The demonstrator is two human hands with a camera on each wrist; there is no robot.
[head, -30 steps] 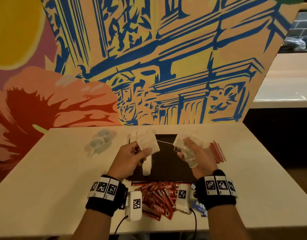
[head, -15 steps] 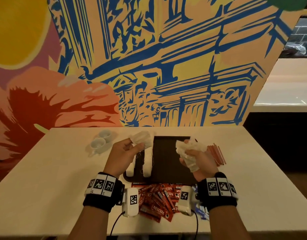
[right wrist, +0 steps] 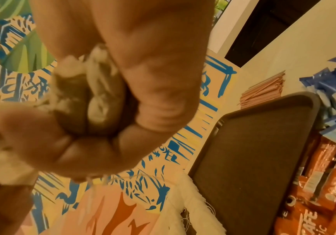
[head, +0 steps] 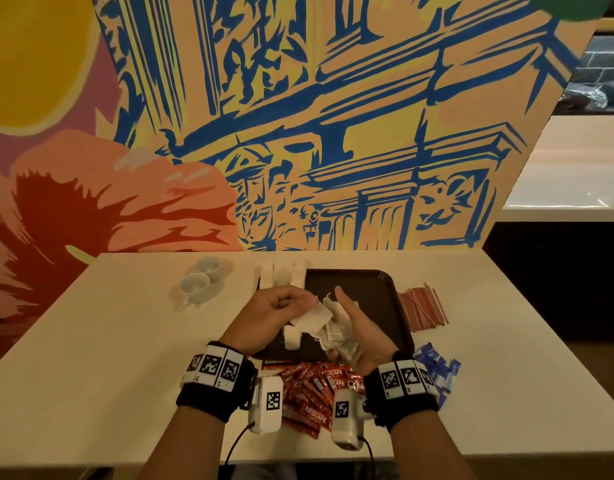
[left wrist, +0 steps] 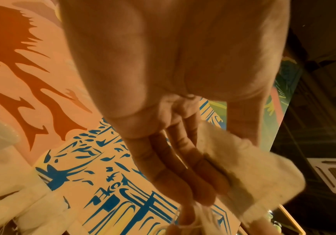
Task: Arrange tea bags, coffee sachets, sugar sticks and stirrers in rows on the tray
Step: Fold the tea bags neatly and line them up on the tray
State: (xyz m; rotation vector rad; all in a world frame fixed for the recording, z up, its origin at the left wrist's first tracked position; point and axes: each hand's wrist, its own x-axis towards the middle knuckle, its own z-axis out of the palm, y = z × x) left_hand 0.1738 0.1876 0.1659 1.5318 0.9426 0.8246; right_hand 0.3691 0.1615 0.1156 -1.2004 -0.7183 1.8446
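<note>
Over the dark tray (head: pixel 367 282) my right hand (head: pixel 345 318) grips a bundle of white tea bags (head: pixel 336 336), seen bunched in its curled fingers (right wrist: pixel 98 95) in the right wrist view. My left hand (head: pixel 307 301) pinches one tea bag (head: pixel 310 318) at the bundle's edge, held between thumb and fingers (left wrist: pixel 253 171). Some tea bags lie along the tray's left side, at the far end (head: pixel 284 275) and the near end (head: pixel 291 339). Red Nescafe sachets (head: pixel 312 386) are piled in front of the tray.
Thin red sticks (head: pixel 423 308) lie in a heap right of the tray, and blue sachets (head: pixel 433 368) sit at its near right corner. Two white cups (head: pixel 198 280) stand at the back left. The painted wall rises behind the table's far edge.
My left hand laid a tea bag at the tray's far left, then came back to the right hand's bundle and now pinches another bag. The right hand dropped slightly nearer.
</note>
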